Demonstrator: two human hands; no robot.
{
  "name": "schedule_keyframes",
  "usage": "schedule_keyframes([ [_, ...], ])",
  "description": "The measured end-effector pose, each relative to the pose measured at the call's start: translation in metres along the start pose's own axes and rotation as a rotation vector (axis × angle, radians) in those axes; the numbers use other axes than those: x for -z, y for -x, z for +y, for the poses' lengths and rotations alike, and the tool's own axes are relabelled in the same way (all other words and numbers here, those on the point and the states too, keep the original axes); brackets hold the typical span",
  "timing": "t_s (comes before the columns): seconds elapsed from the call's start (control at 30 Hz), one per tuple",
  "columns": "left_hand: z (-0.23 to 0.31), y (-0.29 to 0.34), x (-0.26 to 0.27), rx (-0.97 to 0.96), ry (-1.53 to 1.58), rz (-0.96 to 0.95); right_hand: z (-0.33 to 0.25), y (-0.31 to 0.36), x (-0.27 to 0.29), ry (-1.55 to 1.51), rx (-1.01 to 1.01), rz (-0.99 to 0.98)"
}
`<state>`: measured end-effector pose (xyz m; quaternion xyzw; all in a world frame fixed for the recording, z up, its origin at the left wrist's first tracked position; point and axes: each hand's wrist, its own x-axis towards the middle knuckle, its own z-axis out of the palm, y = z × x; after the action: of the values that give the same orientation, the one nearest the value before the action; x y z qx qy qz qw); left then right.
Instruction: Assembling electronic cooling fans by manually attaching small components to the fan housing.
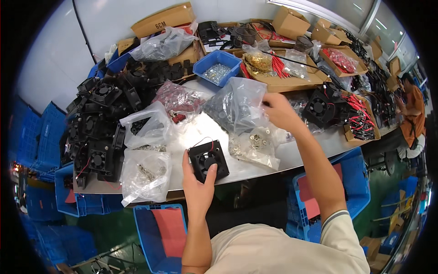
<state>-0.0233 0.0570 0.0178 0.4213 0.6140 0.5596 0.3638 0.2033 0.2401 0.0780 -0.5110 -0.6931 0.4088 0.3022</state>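
Observation:
My left hand (197, 189) grips a black square cooling fan (199, 170) by its left and lower side at the table's front edge, thumb over its face; a thin red wire curves from its top. My right hand (279, 111) is at the right side of a clear plastic bag (248, 98) of small dark parts. Its fingers are curled together, and a small dark bit shows at the fingertips; what it is I cannot make out. Just below lies another clear bag (255, 145) with small metal parts. A bag of dark red parts (178, 98) lies beyond the fan.
A heap of black fans (98, 121) fills the table's left, with a bag of metal pieces (145, 173) beside it. A blue bin (216, 67) of small screws stands behind. Red-wired parts (360, 116) lie right. Blue crates (141, 228) stand below; a person (413, 107) sits far right.

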Motion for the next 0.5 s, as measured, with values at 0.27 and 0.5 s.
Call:
schedule_keyframes([
  [0.27,0.002,0.054,0.017,-0.054,-0.016,0.025,0.031,-0.03,-0.041,0.795,0.5,-0.089],
  [0.5,-0.04,0.161,-0.006,0.884,1.057,-0.787,0.039,-0.037,-0.035,0.687,0.423,-0.158],
])
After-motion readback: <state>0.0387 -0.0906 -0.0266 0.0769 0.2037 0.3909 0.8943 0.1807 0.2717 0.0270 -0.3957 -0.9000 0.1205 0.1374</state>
